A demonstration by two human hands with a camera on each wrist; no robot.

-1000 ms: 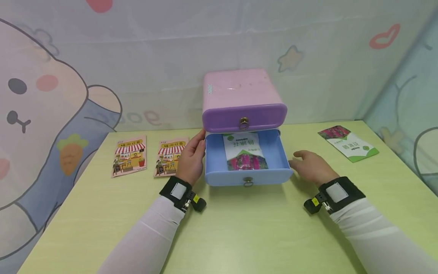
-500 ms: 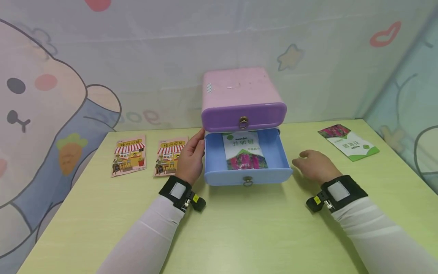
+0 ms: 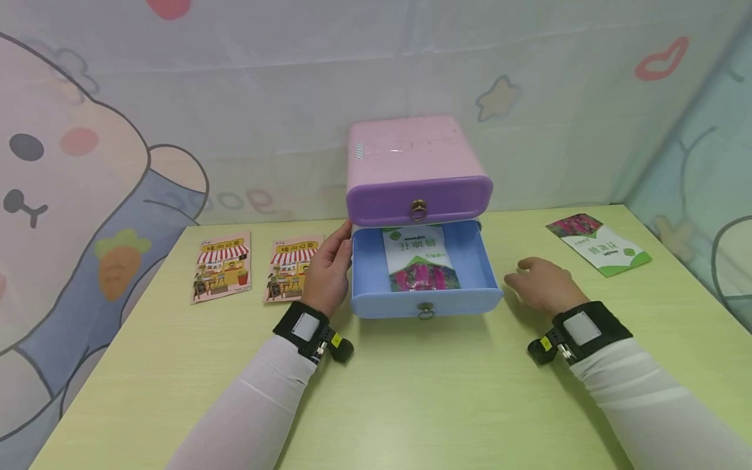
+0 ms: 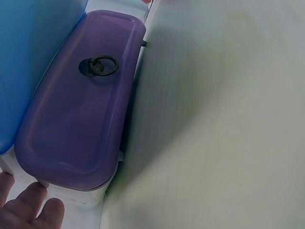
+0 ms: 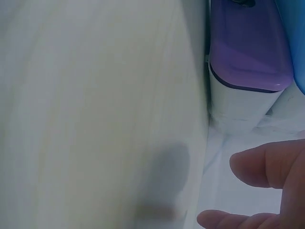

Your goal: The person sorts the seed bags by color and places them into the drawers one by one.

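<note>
A small drawer cabinet [image 3: 405, 147] with a pink top stands at the back of the table. Its blue middle drawer [image 3: 376, 305] is pulled out, with a green-and-white seed packet [image 3: 414, 248] picturing pink flowers lying inside. My left hand [image 3: 327, 277] rests along the cabinet's left side; in the left wrist view its fingertips [image 4: 31, 195] touch the white casing beside a closed purple lower drawer [image 4: 76, 114]. To the right of the blue drawer, my right hand [image 3: 545, 287] is apart from it and holds nothing, thumb and finger spread in the right wrist view.
The upper purple drawer [image 3: 452, 201], with a ring pull, is closed above the blue one. Two pink sunflower seed packets [image 3: 222, 269] [image 3: 288, 271] lie at the left. Another green-and-white packet [image 3: 605, 248] lies at the right rear. A printed cloth [image 3: 294, 98] hangs behind.
My right hand has drawn slightly to the right, away from the blue drawer's side. The left hand, the drawer and the packets have stayed in place.
</note>
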